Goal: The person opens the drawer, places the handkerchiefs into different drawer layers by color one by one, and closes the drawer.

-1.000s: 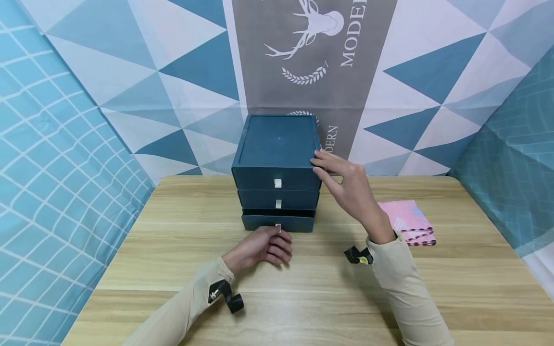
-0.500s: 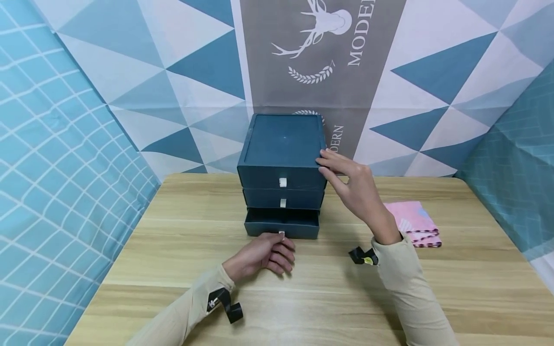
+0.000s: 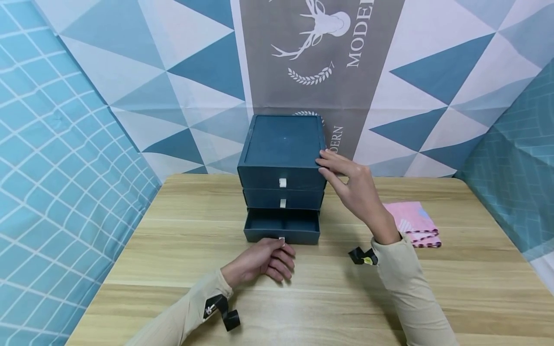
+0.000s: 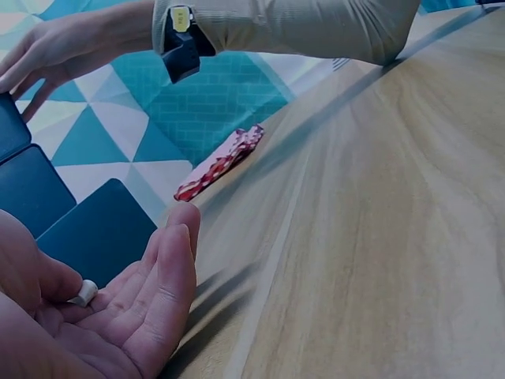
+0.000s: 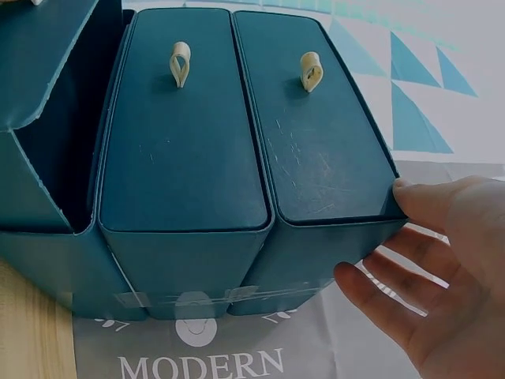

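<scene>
A dark blue drawer cabinet (image 3: 283,139) with three stacked drawers stands at the back of the table. Its bottom drawer (image 3: 259,235) is pulled partway out, and the visible inside shows nothing in it. My left hand (image 3: 257,262) pinches that drawer's small white pull tab (image 4: 84,293) between thumb and fingers, the other fingers loosely bent. At the cabinet's upper right front corner, my right hand (image 3: 352,187) rests with fairly straight fingers. Its thumb (image 5: 426,201) touches the front edge. The middle and top drawers (image 5: 316,150) are closed, each with a pale loop tab.
A folded pink cloth (image 3: 411,221) lies on the wooden table (image 3: 329,298), right of the cabinet and beyond the right forearm. Patterned fabric (image 3: 207,72) hangs behind and at both sides. Each wrist wears a black camera mount (image 3: 225,312).
The bottom drawer has slid farther out toward me, the left hand moving back with its tab. My right hand stays at the cabinet corner. The head view has shifted slightly.
</scene>
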The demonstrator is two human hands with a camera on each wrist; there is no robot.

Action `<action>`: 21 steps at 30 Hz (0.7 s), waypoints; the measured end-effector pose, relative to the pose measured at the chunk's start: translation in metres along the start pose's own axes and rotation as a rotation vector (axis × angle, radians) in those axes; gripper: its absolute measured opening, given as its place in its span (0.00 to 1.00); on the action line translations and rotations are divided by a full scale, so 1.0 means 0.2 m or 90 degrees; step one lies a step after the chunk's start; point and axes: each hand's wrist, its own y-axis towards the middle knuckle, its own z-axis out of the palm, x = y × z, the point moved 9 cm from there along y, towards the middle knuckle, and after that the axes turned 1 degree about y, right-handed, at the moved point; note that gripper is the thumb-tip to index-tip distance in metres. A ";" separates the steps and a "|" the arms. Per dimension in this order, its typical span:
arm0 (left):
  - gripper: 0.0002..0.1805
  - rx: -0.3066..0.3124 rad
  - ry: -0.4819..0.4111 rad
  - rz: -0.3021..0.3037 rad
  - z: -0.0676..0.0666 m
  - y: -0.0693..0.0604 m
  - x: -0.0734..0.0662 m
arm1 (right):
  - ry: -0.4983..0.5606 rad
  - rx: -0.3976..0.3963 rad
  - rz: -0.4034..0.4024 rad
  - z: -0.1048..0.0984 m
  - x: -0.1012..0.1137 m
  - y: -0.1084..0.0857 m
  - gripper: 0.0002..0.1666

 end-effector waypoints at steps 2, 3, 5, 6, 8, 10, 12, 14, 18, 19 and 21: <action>0.25 0.005 0.000 0.001 0.01 0.00 0.00 | -0.003 0.001 -0.003 0.00 0.00 0.00 0.16; 0.25 0.007 0.001 0.002 0.01 -0.01 0.00 | -0.005 0.003 -0.005 0.00 0.00 0.00 0.16; 0.25 0.010 0.002 0.001 0.02 -0.01 0.01 | -0.008 0.008 -0.007 0.00 0.01 0.01 0.16; 0.25 0.011 0.003 0.000 0.02 -0.01 0.01 | -0.010 0.011 -0.007 0.00 0.01 0.01 0.16; 0.25 0.012 0.003 -0.004 0.02 -0.02 0.02 | -0.012 0.017 -0.007 0.00 0.01 0.01 0.16; 0.25 0.015 0.003 -0.008 0.03 -0.03 0.02 | -0.013 0.020 -0.006 0.00 0.01 0.01 0.16; 0.25 0.018 0.001 -0.010 0.04 -0.04 0.03 | -0.014 0.021 -0.005 0.00 0.01 0.01 0.16; 0.25 0.023 0.001 -0.009 0.05 -0.05 0.03 | -0.016 0.021 -0.005 0.00 0.01 0.01 0.16; 0.26 0.031 -0.002 -0.007 0.07 -0.07 0.04 | -0.018 0.022 -0.003 0.00 0.01 0.00 0.17; 0.26 0.033 -0.002 -0.006 0.07 -0.08 0.04 | -0.018 0.023 -0.002 0.00 0.01 0.00 0.17; 0.26 0.034 0.000 -0.004 0.08 -0.09 0.05 | -0.017 0.023 -0.002 0.00 0.01 0.00 0.17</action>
